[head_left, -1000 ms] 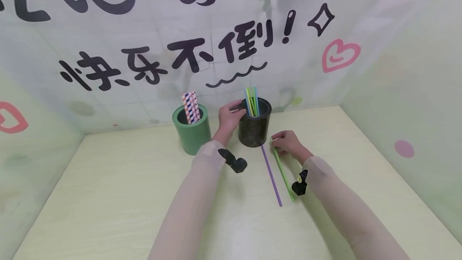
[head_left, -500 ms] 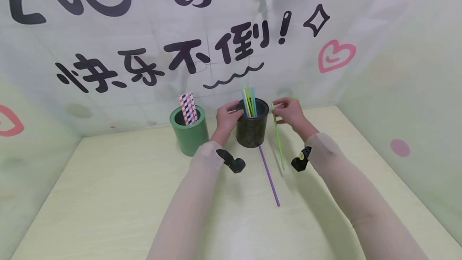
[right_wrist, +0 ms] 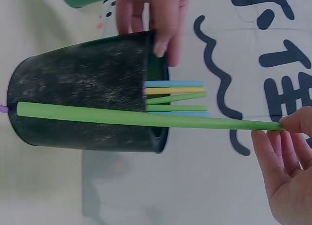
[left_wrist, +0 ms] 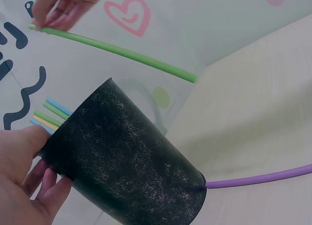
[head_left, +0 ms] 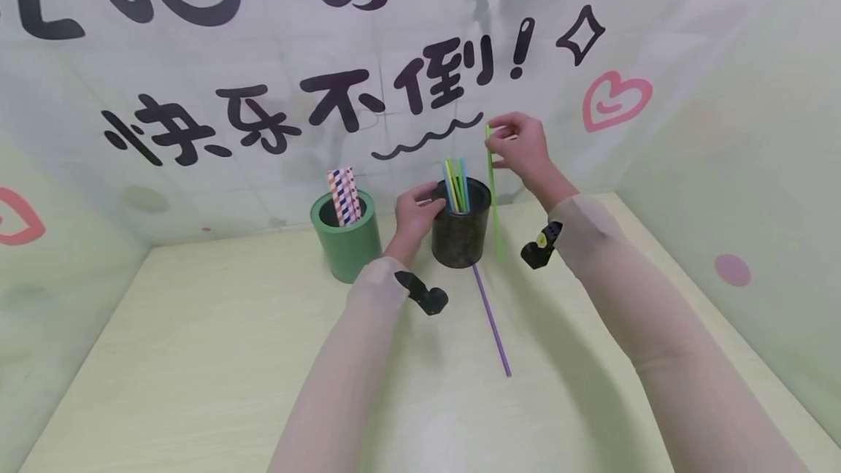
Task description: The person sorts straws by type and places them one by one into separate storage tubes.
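My right hand [head_left: 523, 148] pinches a green straw [right_wrist: 122, 118] by its top end, raised to the right of the black cup [head_left: 458, 239]. The straw hangs nearly upright with its lower end beside the cup's wall. On the cup's left side, my left hand [head_left: 417, 219] grips the rim between thumb and fingers. Several blue, yellow and green straws [right_wrist: 175, 90] stand in the cup, their lower parts hidden by its wall. A purple straw [head_left: 491, 320] lies on the table, one end at the cup's base.
Left of the black cup stands a green cup [head_left: 348, 247] with several patterned paper straws [head_left: 344, 197] in it. Behind the pale wooden table [head_left: 230, 356] hangs a white wall sheet [head_left: 263, 50] with black lettering. Side panels [head_left: 742, 188] flank the table.
The right hand has lifted the green straw from the table, moving up to beside and above the black cup's rim. The left hand keeps its hold on the cup.
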{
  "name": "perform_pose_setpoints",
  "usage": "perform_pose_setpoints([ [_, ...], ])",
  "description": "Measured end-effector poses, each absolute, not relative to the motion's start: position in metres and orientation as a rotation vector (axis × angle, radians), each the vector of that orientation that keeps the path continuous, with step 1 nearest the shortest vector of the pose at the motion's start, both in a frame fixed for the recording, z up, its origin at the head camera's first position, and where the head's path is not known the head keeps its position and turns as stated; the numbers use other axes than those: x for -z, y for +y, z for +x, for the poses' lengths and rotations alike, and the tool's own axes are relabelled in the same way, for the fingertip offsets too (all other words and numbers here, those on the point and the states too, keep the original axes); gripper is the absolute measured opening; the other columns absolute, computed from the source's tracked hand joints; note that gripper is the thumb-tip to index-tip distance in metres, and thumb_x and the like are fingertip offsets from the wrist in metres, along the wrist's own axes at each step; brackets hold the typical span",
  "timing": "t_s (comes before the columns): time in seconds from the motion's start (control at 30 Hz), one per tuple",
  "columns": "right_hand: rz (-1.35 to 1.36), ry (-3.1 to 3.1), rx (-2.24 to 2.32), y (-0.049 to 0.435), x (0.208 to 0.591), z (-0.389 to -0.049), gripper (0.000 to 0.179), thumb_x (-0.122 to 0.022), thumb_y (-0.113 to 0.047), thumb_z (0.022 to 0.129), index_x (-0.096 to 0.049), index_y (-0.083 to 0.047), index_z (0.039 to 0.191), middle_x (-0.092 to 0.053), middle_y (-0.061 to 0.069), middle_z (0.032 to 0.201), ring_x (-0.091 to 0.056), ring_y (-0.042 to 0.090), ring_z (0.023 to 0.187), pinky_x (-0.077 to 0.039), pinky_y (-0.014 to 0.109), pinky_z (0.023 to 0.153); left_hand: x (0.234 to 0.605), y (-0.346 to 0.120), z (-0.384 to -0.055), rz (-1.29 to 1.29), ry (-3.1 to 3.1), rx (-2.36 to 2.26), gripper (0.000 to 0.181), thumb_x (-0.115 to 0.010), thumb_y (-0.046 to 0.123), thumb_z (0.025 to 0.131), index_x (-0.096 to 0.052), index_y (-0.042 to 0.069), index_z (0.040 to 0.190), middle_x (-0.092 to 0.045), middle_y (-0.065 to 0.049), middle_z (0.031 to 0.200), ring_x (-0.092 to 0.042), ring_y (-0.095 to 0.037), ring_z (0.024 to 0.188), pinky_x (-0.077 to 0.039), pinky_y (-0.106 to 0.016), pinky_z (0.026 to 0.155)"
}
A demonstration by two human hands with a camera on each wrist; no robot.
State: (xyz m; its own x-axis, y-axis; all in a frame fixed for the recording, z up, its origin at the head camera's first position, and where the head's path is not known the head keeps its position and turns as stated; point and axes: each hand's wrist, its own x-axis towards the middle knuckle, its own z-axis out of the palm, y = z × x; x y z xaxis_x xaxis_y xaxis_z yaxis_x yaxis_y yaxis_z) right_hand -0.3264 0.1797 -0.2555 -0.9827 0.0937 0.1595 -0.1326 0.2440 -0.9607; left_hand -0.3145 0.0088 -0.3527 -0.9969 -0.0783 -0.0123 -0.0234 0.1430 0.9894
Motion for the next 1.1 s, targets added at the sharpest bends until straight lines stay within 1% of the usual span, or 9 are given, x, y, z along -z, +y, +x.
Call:
perform_pose_setpoints([
  [0.2,0.094,-2.251,-1.834,0.171,0.228,-0.328,0.027,-0.057,0.002,0.081,-0.059,-0.001,0.108,-0.052,0.004,0.084,-0.055,0.012,0.070,-0.056,0.027,0.059,0.352,0.006,-0.313,0.062,-2.334,2.021,0.038,-0.062,0.006,0.085,-0.058,0.006,0.122,-0.057,-0.013,0.118,-0.055,-0.023,0.107,-0.049,-0.028,0.087],
  [0.43,0.129,-2.172,-1.820,0.164,0.204,-0.329,0.026,-0.059,0.000,0.083,-0.059,-0.005,0.108,-0.054,0.004,0.086,-0.056,0.014,0.076,-0.056,0.025,0.061,0.353,0.006,-0.314,0.047,-2.333,2.023,0.038,-0.062,0.006,0.085,-0.058,0.006,0.123,-0.057,-0.013,0.118,-0.055,-0.023,0.107,-0.049,-0.027,0.086],
  [0.57,0.148,-2.120,-1.801,0.162,0.204,-0.331,0.024,-0.060,-0.001,0.083,-0.059,-0.006,0.107,-0.055,0.003,0.087,-0.055,0.013,0.078,-0.056,0.025,0.062,0.353,0.007,-0.314,0.054,-2.336,2.020,0.037,-0.062,0.006,0.085,-0.058,0.006,0.122,-0.057,-0.013,0.118,-0.055,-0.023,0.107,-0.049,-0.027,0.086],
  [0.77,0.173,-2.099,-1.787,0.161,0.214,-0.335,0.023,-0.060,0.000,0.083,-0.060,-0.007,0.105,-0.054,0.004,0.087,-0.055,0.013,0.077,-0.055,0.024,0.061,0.352,0.007,-0.313,0.062,-2.342,2.020,0.037,-0.062,0.006,0.085,-0.058,0.006,0.122,-0.056,-0.013,0.118,-0.054,-0.023,0.107,-0.049,-0.027,0.086],
  [1.1,0.161,-2.091,-1.793,0.163,0.216,-0.340,0.025,-0.060,-0.001,0.084,-0.059,-0.007,0.108,-0.055,0.005,0.090,-0.055,0.013,0.078,-0.055,0.025,0.062,0.353,0.007,-0.316,0.057,-2.351,2.005,0.037,-0.062,0.006,0.085,-0.058,0.006,0.122,-0.057,-0.012,0.118,-0.055,-0.023,0.107,-0.049,-0.027,0.086],
])
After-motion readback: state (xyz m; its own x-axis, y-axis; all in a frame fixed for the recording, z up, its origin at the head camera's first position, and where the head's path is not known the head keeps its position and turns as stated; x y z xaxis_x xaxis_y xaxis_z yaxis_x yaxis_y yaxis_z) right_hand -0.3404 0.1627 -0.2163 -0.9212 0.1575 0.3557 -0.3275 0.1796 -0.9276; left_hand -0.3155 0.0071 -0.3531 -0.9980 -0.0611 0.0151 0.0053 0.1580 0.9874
